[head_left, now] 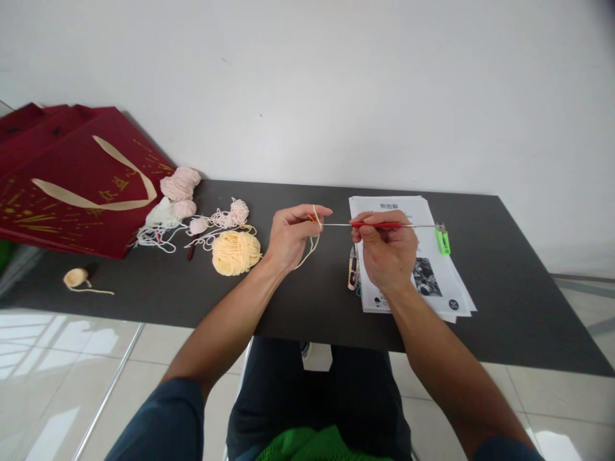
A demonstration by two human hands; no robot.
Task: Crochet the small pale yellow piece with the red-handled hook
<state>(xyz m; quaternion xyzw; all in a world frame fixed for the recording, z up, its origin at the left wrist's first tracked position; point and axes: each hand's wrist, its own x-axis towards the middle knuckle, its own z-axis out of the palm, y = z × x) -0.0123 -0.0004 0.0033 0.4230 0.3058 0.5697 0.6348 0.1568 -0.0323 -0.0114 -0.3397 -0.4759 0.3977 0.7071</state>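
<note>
My right hand (390, 250) grips a crochet hook by its red handle (379, 225), above the printed sheets. Thin metal shafts extend from both ends of the handle, and the left one reaches my left hand (291, 238). There, thumb and fingers pinch pale yellow yarn (314, 243), which crosses the index finger and hangs in a loop below. A small orange piece (312, 218) shows at the left fingertips; what it is I cannot make out. A yellow yarn ball (236, 252) lies left of my left wrist.
Printed sheets (369, 301) lie at right, with a green clip (442, 241) and thread snips (353, 269) beside them. Pink yarn (180, 184) and white yarn (163, 214) lie near dark red bags (72, 173). A small yellow crocheted piece (75, 277) sits far left on the dark table (494, 282).
</note>
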